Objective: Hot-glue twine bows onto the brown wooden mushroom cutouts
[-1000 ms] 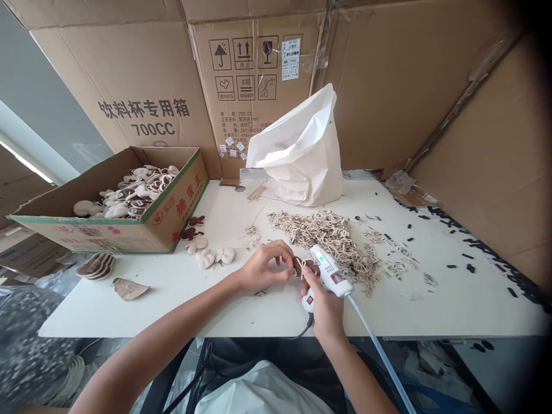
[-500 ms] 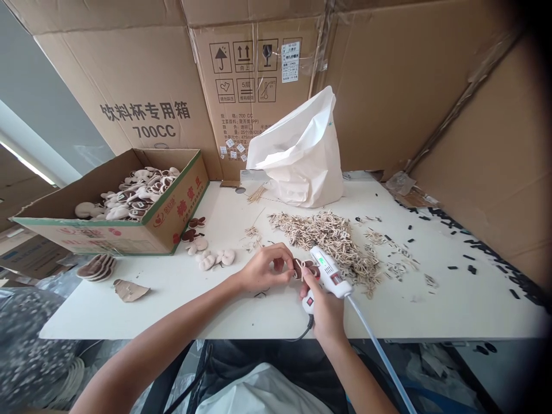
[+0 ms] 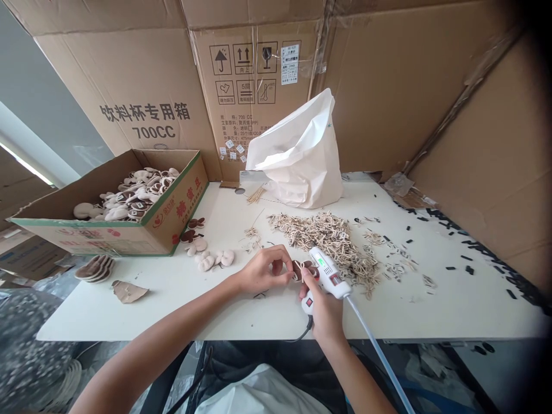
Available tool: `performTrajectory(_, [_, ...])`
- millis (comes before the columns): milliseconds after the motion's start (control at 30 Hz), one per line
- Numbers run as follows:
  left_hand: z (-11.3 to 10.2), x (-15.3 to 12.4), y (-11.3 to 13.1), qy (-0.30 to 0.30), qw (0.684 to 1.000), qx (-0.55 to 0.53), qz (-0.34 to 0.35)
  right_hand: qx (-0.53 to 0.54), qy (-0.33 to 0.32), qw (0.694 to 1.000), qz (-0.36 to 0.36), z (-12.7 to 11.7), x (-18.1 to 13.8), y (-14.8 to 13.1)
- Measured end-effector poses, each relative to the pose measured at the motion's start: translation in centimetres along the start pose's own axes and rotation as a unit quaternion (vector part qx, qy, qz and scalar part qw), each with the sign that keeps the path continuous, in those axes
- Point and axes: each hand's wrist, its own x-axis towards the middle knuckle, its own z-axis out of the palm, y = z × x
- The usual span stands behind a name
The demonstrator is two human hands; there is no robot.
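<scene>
My left hand (image 3: 266, 269) pinches the left edge of a small brown felt piece (image 3: 296, 271) above the table's front part. In my right hand (image 3: 328, 313) is a white hot glue gun (image 3: 331, 275) with a lit green display and a clear glue stick out of its rear. The right thumb also presses at the brown piece, beside a thin beige cord bow (image 3: 302, 264) on it. Fingers hide much of the piece and the gun's nozzle. Just behind the hands lies a heap of beige cord bows (image 3: 319, 230).
An open cardboard box (image 3: 172, 215) of plush pieces stands at the left. Loose pale pieces (image 3: 206, 261) and stacked brown soles (image 3: 95, 268) lie near it. A white bag (image 3: 302, 167) stands at the back. Black bits (image 3: 469, 269) scatter rightward; cardboard walls (image 3: 388, 86) enclose the table.
Both hands keep nearly the same position on the brown felt piece and glue gun. The view has shifted very slightly.
</scene>
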Motion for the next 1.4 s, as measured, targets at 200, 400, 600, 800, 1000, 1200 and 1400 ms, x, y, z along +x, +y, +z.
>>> performTrajectory(200, [-0.12, -0.02, 0.27, -0.008, 1.0, 0.001, -0.011, 0.002, 0.007, 1.0, -0.002, -0.01, 0.06, 0.12])
performTrajectory(400, [-0.2, 0.05, 0.53, -0.005, 1.0, 0.01, -0.015, 0.002, 0.008, 1.0, -0.003, -0.02, 0.14, 0.28])
performTrajectory(600, [-0.22, 0.13, 0.8, -0.007, 0.999, 0.026, -0.028, 0.001, 0.007, 1.0, 0.0, -0.04, 0.04, 0.19])
performTrajectory(800, [-0.16, 0.07, 0.42, -0.008, 0.999, 0.031, -0.02, 0.001, 0.007, 1.0, -0.005, 0.2, -0.06, 0.21])
performTrajectory(1000, [-0.12, 0.03, 0.24, -0.006, 0.999, 0.033, -0.007, -0.01, -0.003, 1.0, 0.0, 0.03, 0.08, 0.25])
performTrajectory(1200, [-0.16, 0.07, 0.32, -0.007, 0.999, 0.042, -0.009, -0.008, -0.001, 1.0, -0.006, 0.13, -0.15, -0.05])
performTrajectory(1400, [-0.2, 0.05, 0.3, -0.012, 0.999, 0.038, -0.008, -0.01, -0.005, 1.0, -0.004, 0.13, -0.08, 0.15])
